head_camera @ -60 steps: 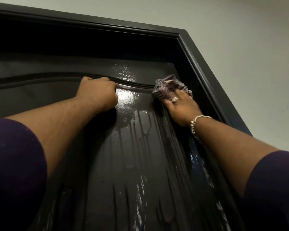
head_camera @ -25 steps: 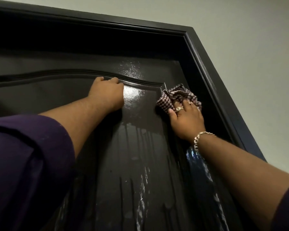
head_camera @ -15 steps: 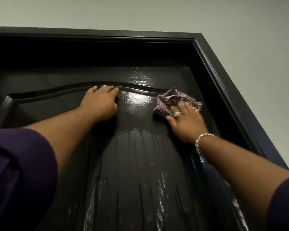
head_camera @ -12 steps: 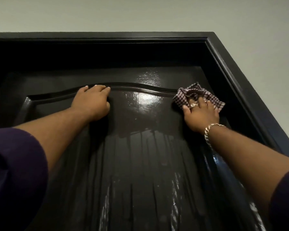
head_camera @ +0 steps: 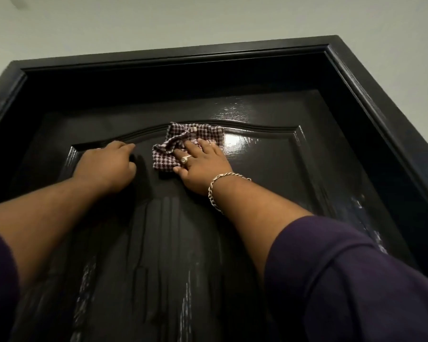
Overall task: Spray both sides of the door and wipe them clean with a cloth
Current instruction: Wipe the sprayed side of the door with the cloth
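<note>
One dark door [head_camera: 269, 174], seemingly wet-streaked, under pale wall [head_camera: 208, 23].

The scene is dim overall. A bright patch of glare sits on the glossy door [head_camera: 269, 169] just beside the right hand [head_camera: 203, 166], with fainter sheen above it. The left hand [head_camera: 106, 166] casts a soft shadow toward the right (edges blurred). Straight frame lines splay outward, wide-angle distortion.

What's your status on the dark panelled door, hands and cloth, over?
Right hand pressing checked cloth flat near arched moulding. Left hand braced on dark glossy door. Wet streaks below. Nothing in the way.
</note>
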